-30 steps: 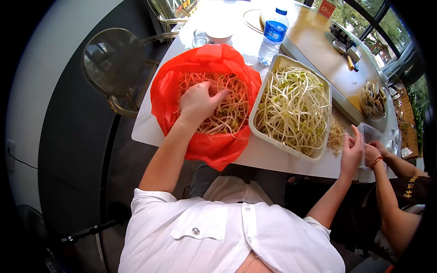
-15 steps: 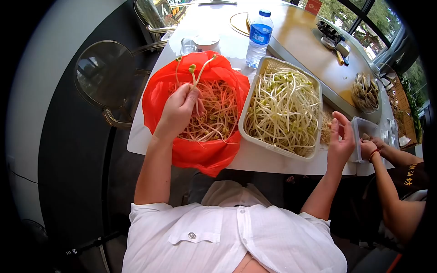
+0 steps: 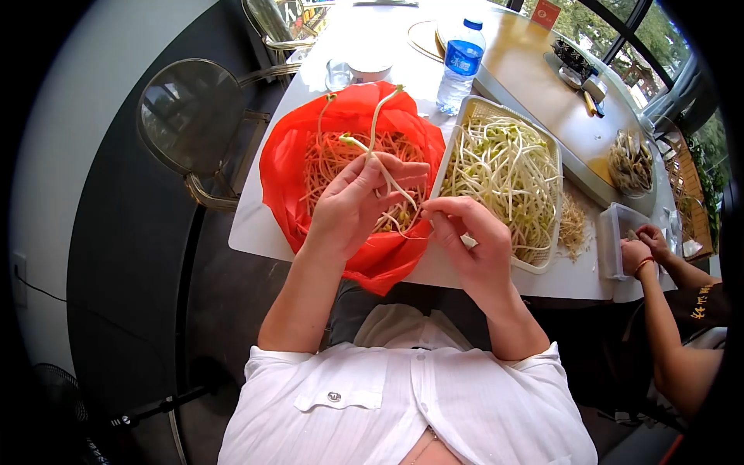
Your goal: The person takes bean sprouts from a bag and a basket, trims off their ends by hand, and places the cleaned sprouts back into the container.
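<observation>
My left hand (image 3: 353, 203) is closed on a few bean sprouts (image 3: 377, 116), their yellow-green heads pointing up and a white stem slanting down to the right. At the lower end of that stem, the thumb and forefinger of my right hand (image 3: 477, 242) pinch its thin root. Both hands are over the front of an open red plastic bag (image 3: 280, 182), in which many sprouts (image 3: 329, 163) lie tangled. Right beside the bag, a cream plastic basket (image 3: 559, 182) is heaped with pale sprouts (image 3: 496, 170). Thin brownish root trimmings (image 3: 573, 225) lie at the basket's right side.
A water bottle (image 3: 462, 66) stands behind the basket, with a glass (image 3: 338, 75) and a bowl (image 3: 370, 71) to its left. The turntable (image 3: 535, 93) carries a container of brownish pieces (image 3: 630, 163). At right, another person's hands (image 3: 643, 248) work by a clear plastic box (image 3: 612, 240).
My right hand has come left from beyond the basket to pinch the sprout's root end. My left hand has turned, tilting the sprout's lower end toward it. The view has shifted slightly.
</observation>
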Demonstrator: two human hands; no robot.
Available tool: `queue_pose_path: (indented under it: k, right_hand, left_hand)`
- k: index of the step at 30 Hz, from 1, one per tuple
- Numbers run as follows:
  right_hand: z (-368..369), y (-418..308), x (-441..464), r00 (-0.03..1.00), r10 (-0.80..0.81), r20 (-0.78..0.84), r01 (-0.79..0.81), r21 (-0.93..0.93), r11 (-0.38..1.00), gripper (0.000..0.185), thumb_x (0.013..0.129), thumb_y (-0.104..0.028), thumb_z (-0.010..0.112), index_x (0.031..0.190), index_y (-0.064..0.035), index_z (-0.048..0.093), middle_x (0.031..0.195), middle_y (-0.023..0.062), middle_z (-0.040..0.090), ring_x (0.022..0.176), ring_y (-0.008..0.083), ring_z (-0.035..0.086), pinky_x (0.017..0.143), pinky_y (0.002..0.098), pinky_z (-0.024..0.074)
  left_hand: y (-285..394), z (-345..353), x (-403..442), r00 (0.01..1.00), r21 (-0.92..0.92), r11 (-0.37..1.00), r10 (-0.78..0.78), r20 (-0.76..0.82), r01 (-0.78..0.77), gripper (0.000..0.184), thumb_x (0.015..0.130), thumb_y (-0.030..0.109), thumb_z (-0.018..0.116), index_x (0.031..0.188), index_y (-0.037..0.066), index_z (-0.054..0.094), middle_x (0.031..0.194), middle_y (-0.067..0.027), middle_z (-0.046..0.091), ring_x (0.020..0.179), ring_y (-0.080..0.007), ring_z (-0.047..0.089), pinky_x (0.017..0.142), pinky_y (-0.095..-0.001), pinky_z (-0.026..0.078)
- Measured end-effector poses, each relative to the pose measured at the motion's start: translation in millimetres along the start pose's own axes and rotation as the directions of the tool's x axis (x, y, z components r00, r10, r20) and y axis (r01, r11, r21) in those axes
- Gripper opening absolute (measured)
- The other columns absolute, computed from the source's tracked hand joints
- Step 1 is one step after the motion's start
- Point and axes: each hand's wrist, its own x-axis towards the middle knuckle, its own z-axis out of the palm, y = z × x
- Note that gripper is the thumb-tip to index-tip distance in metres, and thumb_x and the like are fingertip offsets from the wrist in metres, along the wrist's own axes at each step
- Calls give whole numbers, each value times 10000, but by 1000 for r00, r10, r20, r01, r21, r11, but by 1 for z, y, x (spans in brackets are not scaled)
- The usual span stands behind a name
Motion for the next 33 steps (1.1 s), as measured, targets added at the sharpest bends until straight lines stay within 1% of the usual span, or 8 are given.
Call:
queue_pose_path:
  k: [8,12,16,18,20,22,23,33]
  right_hand:
    - [28,5,5,894,402,198,-441,547,711,300,854,-49,603,1138,4,524,765,8,586,563,41,525,495,190,427]
    - [23,10,-2,907,386,168,-407,585,702,277,859,-32,582,1130,-6,532,777,-3,580,564,29,514,486,180,413]
    - [2,-1,-29,894,403,198,-446,485,752,226,897,-55,538,1121,-23,535,772,-11,588,567,15,512,500,156,397]
    - [-5,4,-48,901,361,241,-429,358,829,189,903,-63,534,1086,-29,562,760,-11,585,577,16,513,507,156,403]
    - [-13,11,-63,875,398,277,-476,338,812,163,897,-62,536,1044,-13,587,780,13,601,648,28,546,541,190,456]
    - [-18,14,-75,846,437,305,-530,399,748,160,916,-73,524,1056,-26,584,776,4,597,623,27,529,556,165,428]
    - [-23,13,-79,848,439,297,-528,398,750,160,916,-73,524,1056,-26,584,776,4,597,623,27,529,556,165,428]
    - [-44,38,-104,774,542,329,-633,375,677,163,912,-83,525,1044,-11,587,821,26,610,713,57,568,600,197,471]
  left_hand:
    - [-17,21,-3,997,-294,954,73,11,-66,286,997,254,295,1087,89,511,1302,-221,465,1253,-289,415,986,-412,391]
    - [-20,34,6,995,-260,961,97,12,-90,278,997,246,304,1092,78,504,1236,-218,520,1205,-291,468,965,-397,414]
    - [-10,58,30,982,388,903,183,46,-187,245,991,222,362,1030,28,507,872,-113,654,825,-106,599,746,-267,479]
    - [-11,72,48,992,687,724,-30,125,-65,257,993,227,354,987,23,510,777,-70,641,692,-34,550,608,-223,446]
    - [-20,89,71,988,785,613,-46,146,-87,280,971,267,398,956,9,505,749,-107,631,654,-133,599,585,-306,468]
    - [-35,101,91,988,989,-29,53,147,-146,322,924,322,470,937,2,505,768,-158,633,710,-265,628,638,-387,477]
    - [-40,106,96,994,992,-70,26,105,-103,382,876,370,524,965,-2,517,785,-186,625,778,-352,618,690,-441,470]
    - [-2,80,66,963,992,-54,242,121,-111,265,872,302,547,913,43,585,745,-124,627,688,-286,626,594,-397,474]
